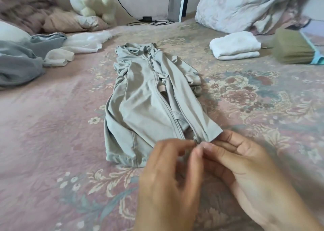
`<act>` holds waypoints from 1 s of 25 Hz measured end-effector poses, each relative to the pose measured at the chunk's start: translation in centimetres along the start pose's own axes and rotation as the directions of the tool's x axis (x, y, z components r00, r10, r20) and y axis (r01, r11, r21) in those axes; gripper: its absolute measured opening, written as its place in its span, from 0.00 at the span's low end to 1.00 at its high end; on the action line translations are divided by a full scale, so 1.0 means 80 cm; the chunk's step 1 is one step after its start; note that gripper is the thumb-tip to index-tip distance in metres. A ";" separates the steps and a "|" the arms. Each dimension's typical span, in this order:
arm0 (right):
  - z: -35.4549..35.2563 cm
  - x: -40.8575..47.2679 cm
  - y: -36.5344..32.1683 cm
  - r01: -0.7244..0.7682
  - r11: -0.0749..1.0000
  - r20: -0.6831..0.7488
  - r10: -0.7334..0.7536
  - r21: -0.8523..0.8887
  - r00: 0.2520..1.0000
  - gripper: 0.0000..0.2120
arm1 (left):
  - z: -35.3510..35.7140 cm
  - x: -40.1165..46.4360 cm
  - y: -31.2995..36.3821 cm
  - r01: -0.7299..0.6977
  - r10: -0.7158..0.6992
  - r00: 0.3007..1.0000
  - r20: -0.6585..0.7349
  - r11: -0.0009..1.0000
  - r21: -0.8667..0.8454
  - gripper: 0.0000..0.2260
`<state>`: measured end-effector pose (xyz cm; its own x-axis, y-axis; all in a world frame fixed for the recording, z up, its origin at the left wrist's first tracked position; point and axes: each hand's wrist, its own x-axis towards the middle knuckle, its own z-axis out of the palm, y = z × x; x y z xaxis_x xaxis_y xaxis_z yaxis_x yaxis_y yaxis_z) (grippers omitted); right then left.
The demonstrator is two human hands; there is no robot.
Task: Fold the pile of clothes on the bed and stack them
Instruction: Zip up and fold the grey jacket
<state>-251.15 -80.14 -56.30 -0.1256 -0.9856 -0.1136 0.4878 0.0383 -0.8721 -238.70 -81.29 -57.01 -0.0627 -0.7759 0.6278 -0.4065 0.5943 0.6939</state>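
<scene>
A pale grey-green zip jacket (145, 97) lies lengthwise on the floral bedspread (52, 143), collar at the far end, hem toward me. My left hand (168, 181) and my right hand (242, 171) meet at the near hem, where their fingertips pinch the zipper's bottom end. The right hand also holds the hem's right corner. A folded white garment (235, 46) sits at the far right. Unfolded grey clothes (19, 62) and white sheer clothes (77, 47) lie in a heap at the far left.
A folded olive garment (292, 47) over something turquoise lies beside the white one. A crumpled duvet (245, 6), pink pillows (57, 20) and a white plush toy (91, 3) line the far edge. A black charger and cable (149, 20) lie by the wall.
</scene>
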 end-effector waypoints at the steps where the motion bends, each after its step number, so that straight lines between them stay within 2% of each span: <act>1: -0.003 0.000 0.002 0.022 1.000 0.014 -0.022 -0.017 1.000 0.10 | 0.002 0.005 0.002 0.140 -0.139 0.990 0.028 0.988 -0.059 0.09; 3: -0.005 -0.003 0.001 0.079 0.995 0.012 -0.078 -0.056 0.997 0.12 | 0.007 0.014 0.005 0.367 -0.342 0.929 0.145 0.904 -0.218 0.09; 5: -0.006 -0.004 -0.002 0.142 0.982 -0.008 -0.144 -0.121 0.989 0.13 | 0.008 0.025 0.009 0.503 -0.421 0.863 0.279 0.771 -0.391 0.08; 7: -0.006 -0.006 -0.005 0.158 0.970 0.000 -0.161 -0.184 0.987 0.13 | 0.007 0.031 0.005 0.556 -0.435 0.831 0.346 0.663 -0.502 0.08; 9: -0.007 -0.005 -0.005 0.116 0.972 0.029 -0.112 -0.206 0.993 0.14 | 0.006 0.027 0.000 0.580 -0.449 0.814 0.368 0.596 -0.555 0.07; 11: -0.006 -0.006 -0.007 0.045 0.976 0.048 -0.035 -0.214 0.998 0.14 | 0.008 0.025 -0.001 0.601 -0.475 0.797 0.374 0.556 -0.575 0.06; 13: -0.002 -0.007 -0.010 0.015 0.970 0.056 -0.002 -0.242 0.998 0.11 | 0.006 0.027 0.005 0.613 -0.500 0.786 0.363 0.560 -0.557 0.06; 14: 0.000 -0.007 -0.010 0.015 0.965 0.053 -0.001 -0.263 0.999 0.09 | 0.003 0.027 0.009 0.592 -0.501 0.804 0.322 0.621 -0.513 0.05; 15: 0.002 -0.008 -0.010 0.017 0.961 0.045 -0.005 -0.275 0.999 0.08 | -0.002 0.023 0.009 0.535 -0.477 0.845 0.243 0.739 -0.410 0.05; 16: 0.002 -0.010 -0.009 0.017 0.961 0.029 -0.009 -0.277 1.000 0.07 | -0.010 0.016 0.008 0.438 -0.415 0.899 0.142 0.866 -0.241 0.06; 17: 0.000 -0.012 -0.009 0.012 0.963 0.013 -0.009 -0.270 1.000 0.06 | -0.018 0.007 0.007 0.324 -0.321 0.945 0.054 0.945 -0.042 0.08; 18: -0.002 -0.013 -0.009 0.003 0.966 -0.003 -0.004 -0.258 1.000 0.05 | -0.028 -0.001 0.009 0.220 -0.225 0.974 0.019 0.965 0.143 0.10; 19: -0.004 -0.014 -0.010 -0.008 0.970 -0.018 0.003 -0.243 1.000 0.05 | -0.034 -0.007 0.011 0.128 -0.153 0.986 0.062 0.946 0.296 0.12; 21: -0.008 -0.015 -0.012 -0.027 0.977 -0.042 0.019 -0.211 0.999 0.04 | -0.032 -0.014 0.012 -0.046 -0.091 0.961 0.262 0.881 0.471 0.17; 23: -0.009 -0.016 -0.013 -0.057 0.982 -0.057 0.047 -0.183 0.997 0.03 | -0.025 -0.012 0.008 -0.121 -0.065 0.927 0.369 0.881 0.457 0.16; 25: -0.011 -0.018 -0.013 -0.077 0.982 -0.055 0.069 -0.172 0.996 0.04 | -0.025 -0.007 0.003 -0.122 -0.003 0.951 0.310 0.915 0.385 0.07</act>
<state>-252.22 -78.61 -55.62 -0.1387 -0.9701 -0.1992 0.3400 0.1423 -0.9296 -236.98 -80.30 -56.47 -0.3406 -0.8051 0.4856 -0.7153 0.5571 0.4219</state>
